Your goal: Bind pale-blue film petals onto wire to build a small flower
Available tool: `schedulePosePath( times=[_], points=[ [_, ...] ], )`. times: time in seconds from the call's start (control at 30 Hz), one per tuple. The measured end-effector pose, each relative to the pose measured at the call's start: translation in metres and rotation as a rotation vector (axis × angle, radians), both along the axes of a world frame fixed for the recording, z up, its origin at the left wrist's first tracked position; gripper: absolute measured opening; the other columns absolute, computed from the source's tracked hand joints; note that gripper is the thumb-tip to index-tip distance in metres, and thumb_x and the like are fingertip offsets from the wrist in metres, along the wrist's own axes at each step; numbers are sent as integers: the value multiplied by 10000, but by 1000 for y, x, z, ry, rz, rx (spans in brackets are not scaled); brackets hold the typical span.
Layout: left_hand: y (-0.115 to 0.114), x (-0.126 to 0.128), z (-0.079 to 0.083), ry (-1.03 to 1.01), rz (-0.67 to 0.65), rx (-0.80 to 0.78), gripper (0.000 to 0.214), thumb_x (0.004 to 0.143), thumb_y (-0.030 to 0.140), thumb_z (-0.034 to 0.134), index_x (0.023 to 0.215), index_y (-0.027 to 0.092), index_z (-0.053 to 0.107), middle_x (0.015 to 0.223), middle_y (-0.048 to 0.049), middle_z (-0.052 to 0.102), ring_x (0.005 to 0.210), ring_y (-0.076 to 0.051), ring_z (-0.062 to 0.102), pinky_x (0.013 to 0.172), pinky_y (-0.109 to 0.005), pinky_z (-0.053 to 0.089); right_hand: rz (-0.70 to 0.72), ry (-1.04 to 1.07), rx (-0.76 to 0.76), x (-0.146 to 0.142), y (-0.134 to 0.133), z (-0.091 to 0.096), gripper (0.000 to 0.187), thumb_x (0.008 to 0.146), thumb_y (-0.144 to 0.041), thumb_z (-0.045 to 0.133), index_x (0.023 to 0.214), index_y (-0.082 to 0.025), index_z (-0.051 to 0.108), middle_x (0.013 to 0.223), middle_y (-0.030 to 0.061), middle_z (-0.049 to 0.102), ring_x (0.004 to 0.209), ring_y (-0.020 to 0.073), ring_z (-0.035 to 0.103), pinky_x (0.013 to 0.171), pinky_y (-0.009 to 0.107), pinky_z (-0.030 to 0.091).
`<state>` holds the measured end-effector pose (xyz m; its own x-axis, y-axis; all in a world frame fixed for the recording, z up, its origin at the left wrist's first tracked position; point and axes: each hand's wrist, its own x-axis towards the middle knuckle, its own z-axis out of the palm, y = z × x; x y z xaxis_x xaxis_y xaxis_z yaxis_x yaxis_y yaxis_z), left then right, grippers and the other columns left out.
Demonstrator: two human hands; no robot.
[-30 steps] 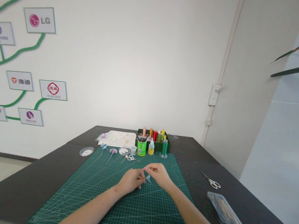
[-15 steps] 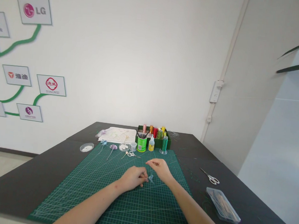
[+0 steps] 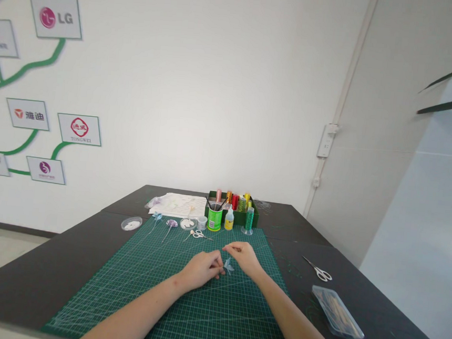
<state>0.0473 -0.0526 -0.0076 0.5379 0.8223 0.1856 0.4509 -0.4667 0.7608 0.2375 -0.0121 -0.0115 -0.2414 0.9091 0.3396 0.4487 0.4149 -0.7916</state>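
Head view. Left hand point(image 3: 203, 269) at lower centre of frame, fingers curled, thumb and fingertips brought together on a light-blue flower point(image 3: 229, 265). Flower sits just right of those fingertips, below the other hand, over the green gridded cutting mat point(image 3: 120, 292). Right hand point(image 3: 244, 256) slightly higher and to the right, fingertips drawn into a narrow pinch; whether a thread or wire runs between them, cannot tell. Hands near one another, apart.

Above the hands, mid-frame: white-handled small scissors point(image 3: 198, 234) on the mat; purple flower point(image 3: 171, 223) and second blue flower point(image 3: 157, 216) further left, both on thin stems. Row along the mat's far edge: green can point(image 3: 214, 220) holding dark-handled tools, glue bottle point(image 3: 229, 221), green thread spool point(image 3: 249, 218). Behind these, dark-green box point(image 3: 239, 219) with coloured spools, red one point(image 3: 235, 202) among them.

Right side of frame: larger scissors point(image 3: 322, 274) on the black table point(image 3: 35, 274); below them, clear plastic case point(image 3: 348, 336) containing slender tan items. Upper left: LG sign point(image 3: 57, 17) on white wall.
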Motion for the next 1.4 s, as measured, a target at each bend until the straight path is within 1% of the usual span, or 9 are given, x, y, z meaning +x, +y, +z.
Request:
schedulePosePath(
  times=[0.13, 0.3, 0.5, 0.67, 0.83, 1.03, 1.2, 1.33, 1.4],
  points=[
    [2, 1, -1, -81, 1, -29, 94, 834, 281, 553, 836, 192, 522, 880, -14, 734, 699, -142, 682, 657, -237, 473, -5, 8, -13, 0, -1, 0, 308, 792, -348, 550, 798, -135, 773, 670, 53, 703, 584, 163, 553, 546, 251, 373],
    [3, 2, 1, -250, 26, -110, 152, 854, 313, 545, 830, 179, 477, 882, -68, 733, 704, -158, 686, 658, -264, 499, -4, 33, -13, 0, -1, 1, 291, 784, -334, 542, 755, -136, 753, 647, 42, 673, 581, 155, 536, 554, 248, 363],
    [10, 1, -2, -385, 83, -130, 190, 852, 335, 553, 833, 176, 450, 876, -102, 733, 679, -172, 686, 668, -299, 515, -22, -29, 13, 1, 0, -1, 301, 803, -350, 537, 675, -149, 721, 535, 3, 569, 494, 117, 423, 499, 235, 287],
    [16, -2, -6, -367, 176, -130, 179, 843, 328, 549, 833, 172, 462, 856, -98, 735, 669, -174, 686, 650, -291, 500, 13, -33, -12, 0, -2, 0, 311, 807, -358, 535, 616, -147, 661, 470, -37, 428, 460, 98, 335, 472, 229, 233],
    [18, -3, -4, -339, 269, -151, 132, 831, 290, 534, 824, 175, 470, 841, -92, 739, 673, -187, 693, 642, -294, 490, 58, 11, -43, -3, -6, 3, 322, 809, -370, 525, 592, -150, 615, 465, -47, 393, 454, 94, 313, 466, 231, 220],
    [19, -3, -4, -349, 288, -172, 131, 820, 282, 542, 866, 171, 492, 834, -91, 742, 716, -201, 705, 659, -294, 489, 140, 66, -58, -7, -10, 7, 323, 819, -376, 522, 605, -151, 609, 482, -45, 401, 462, 90, 302, 468, 231, 209],
    [23, -3, -9, -404, 262, -215, 154, 802, 280, 567, 866, 167, 485, 804, -101, 741, 695, -205, 702, 680, -315, 499, 133, 113, -60, -7, -9, 7, 317, 815, -379, 536, 604, -153, 606, 494, -42, 414, 467, 87, 311, 467, 228, 218],
    [25, -3, -11, -472, 234, -266, 180, 781, 279, 594, 848, 167, 471, 776, -100, 739, 662, -196, 697, 695, -325, 506, 109, 201, -183, -7, -6, 5, 288, 805, -404, 532, 645, -170, 587, 442, -77, 341, 406, 77, 265, 433, 224, 203],
    [25, -3, -10, -484, 239, -286, 188, 775, 282, 603, 837, 167, 468, 774, -99, 739, 649, -190, 695, 689, -319, 505, 68, 246, -231, -7, -3, 3, 257, 800, -411, 521, 686, -184, 562, 428, -87, 354, 381, 79, 269, 419, 222, 217]
  ],
)
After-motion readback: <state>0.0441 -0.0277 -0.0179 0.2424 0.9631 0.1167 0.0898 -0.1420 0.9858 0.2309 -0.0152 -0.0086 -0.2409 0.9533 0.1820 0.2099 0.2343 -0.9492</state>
